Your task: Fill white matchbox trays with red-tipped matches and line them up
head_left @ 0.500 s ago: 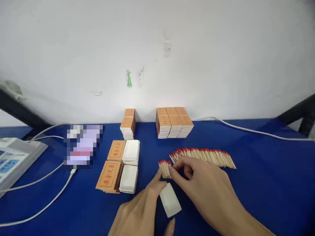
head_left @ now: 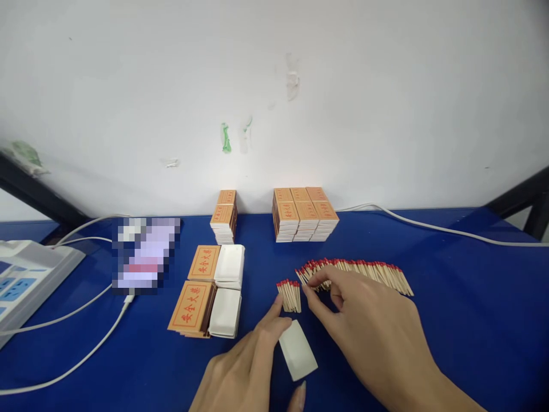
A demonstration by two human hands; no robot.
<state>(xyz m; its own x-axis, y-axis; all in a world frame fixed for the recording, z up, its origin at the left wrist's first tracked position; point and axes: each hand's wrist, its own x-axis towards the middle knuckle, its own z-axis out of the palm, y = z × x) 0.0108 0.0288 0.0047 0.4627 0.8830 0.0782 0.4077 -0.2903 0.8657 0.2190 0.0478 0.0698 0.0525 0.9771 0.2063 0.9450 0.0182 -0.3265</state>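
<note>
My left hand (head_left: 244, 366) rests on the blue table and grips a small white matchbox tray (head_left: 298, 349) between forefinger and thumb. A little bunch of red-tipped matches (head_left: 289, 295) lies just beyond the tray. My right hand (head_left: 364, 326) reaches over it, fingers curled, with the fingertips touching the left end of a long row of matches (head_left: 369, 272). Whether the fingertips pinch any matches I cannot make out.
Orange matchbox sleeves (head_left: 193, 300) and white trays (head_left: 226, 286) lie in piles at centre left. Two stacks of finished boxes (head_left: 303, 214) (head_left: 224, 217) stand by the wall. A power strip (head_left: 26, 274), white cables (head_left: 77, 312) and a blurred phone (head_left: 143, 252) lie left.
My right hand has drawn back from the small bunch of matches toward the long row, leaving the bunch uncovered. My left hand and the tray have barely moved.
</note>
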